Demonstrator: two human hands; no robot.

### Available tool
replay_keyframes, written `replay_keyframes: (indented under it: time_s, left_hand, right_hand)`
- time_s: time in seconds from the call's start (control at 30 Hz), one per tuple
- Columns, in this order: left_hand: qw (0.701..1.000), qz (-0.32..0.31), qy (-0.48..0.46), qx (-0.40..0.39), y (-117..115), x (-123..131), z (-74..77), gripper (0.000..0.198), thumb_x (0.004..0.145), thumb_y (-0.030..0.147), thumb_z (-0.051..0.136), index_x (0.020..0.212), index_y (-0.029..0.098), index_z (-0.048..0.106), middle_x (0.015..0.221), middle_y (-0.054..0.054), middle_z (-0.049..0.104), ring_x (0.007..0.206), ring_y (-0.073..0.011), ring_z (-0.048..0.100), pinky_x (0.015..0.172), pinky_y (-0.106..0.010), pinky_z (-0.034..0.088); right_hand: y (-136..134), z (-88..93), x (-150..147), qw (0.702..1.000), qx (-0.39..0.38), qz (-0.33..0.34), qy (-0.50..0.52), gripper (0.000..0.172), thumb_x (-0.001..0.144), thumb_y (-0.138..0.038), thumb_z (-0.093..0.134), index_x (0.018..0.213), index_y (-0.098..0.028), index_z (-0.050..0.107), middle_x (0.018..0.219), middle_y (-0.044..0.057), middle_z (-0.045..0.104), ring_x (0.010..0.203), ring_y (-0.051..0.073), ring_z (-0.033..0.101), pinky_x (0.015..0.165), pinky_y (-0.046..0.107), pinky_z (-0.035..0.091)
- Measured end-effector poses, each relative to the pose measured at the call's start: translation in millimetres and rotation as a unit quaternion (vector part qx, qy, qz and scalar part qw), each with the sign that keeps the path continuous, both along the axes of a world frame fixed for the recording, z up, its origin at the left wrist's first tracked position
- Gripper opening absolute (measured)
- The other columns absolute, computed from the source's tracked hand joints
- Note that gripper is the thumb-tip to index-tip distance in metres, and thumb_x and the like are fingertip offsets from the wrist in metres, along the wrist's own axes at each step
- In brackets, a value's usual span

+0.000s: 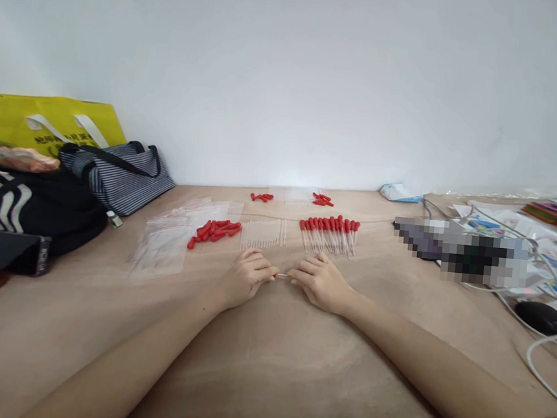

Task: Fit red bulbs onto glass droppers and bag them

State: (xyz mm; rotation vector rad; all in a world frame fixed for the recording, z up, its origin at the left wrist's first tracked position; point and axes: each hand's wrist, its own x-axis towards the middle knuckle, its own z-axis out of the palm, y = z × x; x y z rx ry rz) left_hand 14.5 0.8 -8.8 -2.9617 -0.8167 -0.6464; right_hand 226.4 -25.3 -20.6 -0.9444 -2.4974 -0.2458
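My left hand (247,276) and my right hand (319,281) rest on the wooden table (295,353), fingertips almost meeting. Between them they pinch a small clear dropper tube (282,275); a speck of red shows at its left end. Just beyond the hands lie a pile of loose red rubber bulbs (214,230), a row of bare clear tubes (263,233) and a row of assembled droppers with red bulbs (329,232). Farther back are more red bulbs (261,197) and a few more red-capped pieces (322,200).
Empty zip bags (168,241) lie left of the bulbs. Striped, black and yellow bags (111,171) crowd the left edge, with a dark phone (9,252). At the right are cables, a black mouse (542,317), papers and a blurred patch.
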Motion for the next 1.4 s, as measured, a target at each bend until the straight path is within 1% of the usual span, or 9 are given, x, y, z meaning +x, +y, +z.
replay_keyframes:
  time_s: [0.13,0.33,0.5,0.6,0.87,1.03,1.17,1.27,1.4]
  left_hand:
    - [1.0,0.008,-0.021,0.001,0,-1,-1.7,0.025,0.087,0.022,0.036,0.098,0.021,0.059,0.08,-0.003,0.063,0.078,-0.0152,0.055,0.09,-0.038,0.033]
    - [0.983,0.136,-0.121,-0.035,-2,-4,-1.5,0.051,0.08,0.031,0.05,0.126,0.018,0.034,0.115,-0.011,0.05,0.105,-0.0223,0.046,0.089,-0.04,0.038]
    - [0.987,0.082,-0.077,-0.116,0,-3,-1.5,0.024,0.082,0.026,0.047,0.103,0.019,0.055,0.107,-0.008,0.055,0.099,-0.0186,0.052,0.087,-0.035,0.042]
    - [0.985,0.077,-0.061,-0.14,0,-3,-1.7,0.023,0.083,0.025,0.045,0.1,0.018,0.057,0.109,-0.008,0.056,0.1,-0.0186,0.053,0.088,-0.036,0.042]
    - [0.984,0.082,-0.054,-0.148,0,-6,-2.2,0.027,0.083,0.026,0.045,0.105,0.018,0.057,0.113,-0.008,0.056,0.103,-0.0186,0.053,0.089,-0.035,0.041]
    - [0.986,0.087,-0.061,-0.125,2,-2,-4.2,0.024,0.082,0.025,0.046,0.101,0.019,0.059,0.108,-0.006,0.058,0.098,-0.0177,0.054,0.086,-0.033,0.042]
    - [0.975,0.206,-0.077,-0.022,18,-13,-3.9,0.017,0.08,0.024,0.049,0.088,0.019,0.063,0.091,-0.006,0.061,0.086,-0.0204,0.054,0.077,-0.035,0.042]
    - [0.926,0.353,-0.092,0.096,35,-36,-1.5,0.014,0.077,0.025,0.051,0.08,0.02,0.064,0.086,-0.007,0.059,0.086,-0.0257,0.05,0.075,-0.041,0.037]
    - [0.882,0.442,-0.086,0.142,52,-64,-0.4,0.017,0.076,0.027,0.052,0.085,0.021,0.064,0.093,-0.009,0.057,0.092,-0.0283,0.046,0.075,-0.041,0.033]
  right_hand:
    - [-2,1.7,1,0.999,0.02,-0.025,-0.008,0.022,0.086,-0.021,0.04,0.086,-0.017,0.062,0.072,0.004,0.058,0.072,0.015,0.047,0.064,0.03,0.021]
    - [10,-0.4,7,0.979,-0.032,-0.166,0.112,0.02,0.083,-0.023,0.041,0.091,-0.018,0.059,0.079,0.006,0.063,0.076,0.017,0.052,0.066,0.03,0.024]
    - [44,-1.3,3,0.925,-0.088,-0.321,0.184,0.024,0.081,-0.025,0.041,0.1,-0.017,0.054,0.077,0.006,0.065,0.077,0.02,0.056,0.068,0.03,0.026]
    - [64,-0.6,-4,0.905,-0.091,-0.381,0.168,0.024,0.08,-0.026,0.041,0.098,-0.016,0.054,0.078,0.007,0.065,0.078,0.021,0.057,0.069,0.031,0.026]
    - [79,-6.5,-7,0.899,-0.084,-0.408,0.135,0.021,0.078,-0.025,0.043,0.09,-0.018,0.059,0.078,0.008,0.066,0.077,0.022,0.057,0.071,0.034,0.023]
    - [73,-3.5,-12,0.915,-0.058,-0.374,0.139,0.021,0.079,-0.024,0.041,0.085,-0.018,0.06,0.081,0.007,0.066,0.079,0.02,0.056,0.072,0.034,0.022]
    - [67,2.2,-26,0.927,-0.062,-0.35,0.118,0.024,0.079,-0.027,0.04,0.078,-0.018,0.062,0.078,0.007,0.066,0.077,0.021,0.056,0.074,0.036,0.022]
    - [70,7.3,-38,0.913,-0.105,-0.381,0.097,0.028,0.078,-0.031,0.041,0.075,-0.017,0.065,0.074,0.01,0.065,0.074,0.022,0.057,0.076,0.039,0.022]
    - [83,13.3,-53,0.881,-0.189,-0.422,0.096,0.03,0.077,-0.034,0.041,0.078,-0.016,0.065,0.077,0.011,0.066,0.076,0.022,0.058,0.08,0.04,0.021]
